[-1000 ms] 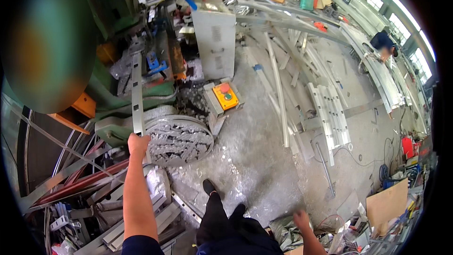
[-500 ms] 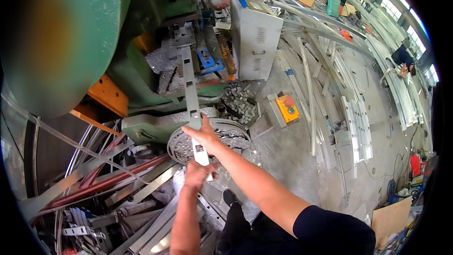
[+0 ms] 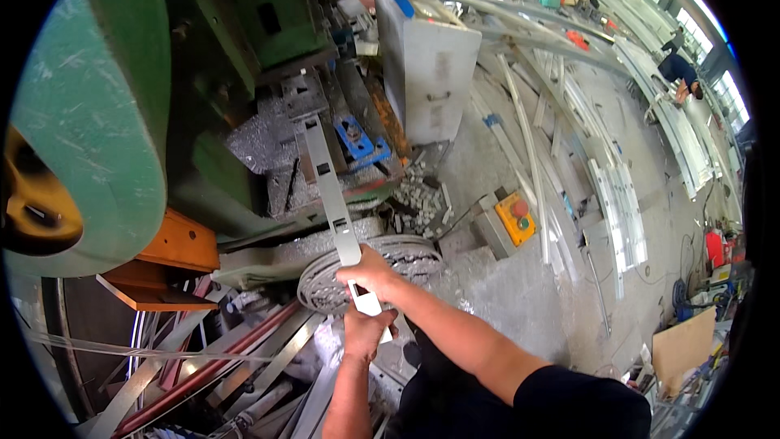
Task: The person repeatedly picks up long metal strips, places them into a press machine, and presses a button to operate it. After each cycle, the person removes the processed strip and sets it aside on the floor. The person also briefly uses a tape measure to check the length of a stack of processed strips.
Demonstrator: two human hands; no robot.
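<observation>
A long silver metal bar with square holes along it runs from the machine's die block down to my hands. My right hand is closed round the bar a little short of its near end. Just below, my left hand grips the near end, with its fingers partly hidden by the bar. The bar's far end lies at the front of the die block on the green press. Beside it on the machine bed sits a blue clamp piece.
A yellow control box with red and green buttons stands at the right, near a grey metal cabinet. Small metal offcuts lie below the bed. Under the bar is a round scrap-filled container. Long profiles cover the floor; another person bends far right.
The bar and both my hands have come nearer to me, and the bar's far end has drawn back from the die block. My view has shifted too.
</observation>
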